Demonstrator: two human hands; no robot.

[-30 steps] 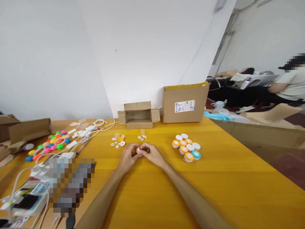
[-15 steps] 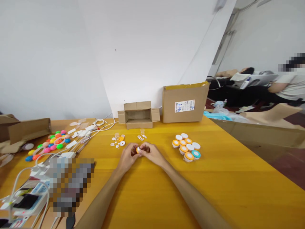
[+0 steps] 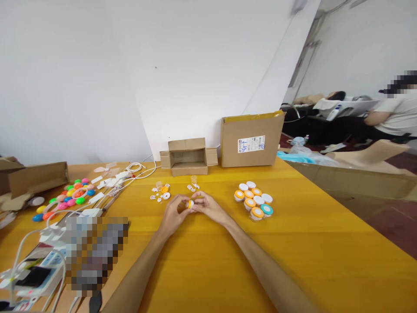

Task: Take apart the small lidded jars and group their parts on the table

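Observation:
Both my hands meet over the middle of the yellow table [image 3: 293, 243]. My left hand [image 3: 172, 214] and my right hand [image 3: 208, 207] pinch one small orange and white round piece [image 3: 189, 203] between their fingertips. Just beyond them lie small white and orange loose parts [image 3: 161, 193] and a few more white bits [image 3: 193, 187]. To the right stands a cluster of several small jars with orange, white and teal lids [image 3: 256, 202].
An open small cardboard box [image 3: 189, 156] and a larger shut box [image 3: 250, 140] stand against the wall. Coloured balls [image 3: 70, 196], white cables [image 3: 130, 171] and a power strip [image 3: 35, 276] crowd the left side. Another person [image 3: 395, 111] sits far right.
My hands have stayed together on the small piece, shifting slightly away from me. The view has tilted a little.

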